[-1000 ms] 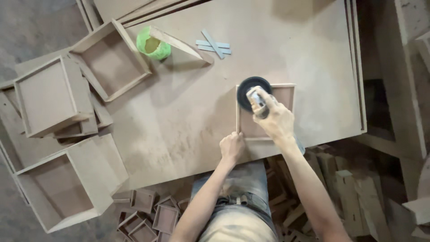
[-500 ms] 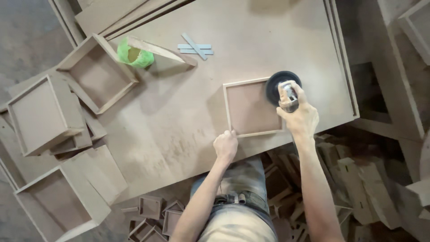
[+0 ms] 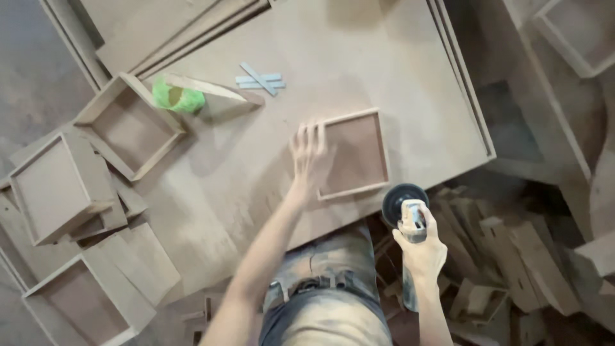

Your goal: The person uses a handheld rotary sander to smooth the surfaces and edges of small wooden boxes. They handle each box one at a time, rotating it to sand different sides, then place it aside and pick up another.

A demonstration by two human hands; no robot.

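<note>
A shallow square wooden box (image 3: 359, 154) lies open side up near the front edge of the wooden table (image 3: 256, 186). My left hand (image 3: 311, 157) is spread flat with fingers apart, resting on the box's left edge. My right hand (image 3: 419, 247) grips a power sander (image 3: 407, 208) with a round black disc, held off the table's front edge, to the right of my waist and below the box.
More wooden boxes (image 3: 131, 125) (image 3: 51, 186) (image 3: 77, 301) lie stacked at the table's left. A green cup (image 3: 176, 96) and flat grey strips (image 3: 259, 78) sit at the back. Wood offcuts (image 3: 500, 256) are piled on the floor to the right.
My right hand has pulled the sander off the box and down past the table's front edge. My left hand moved from the table edge up onto the box.
</note>
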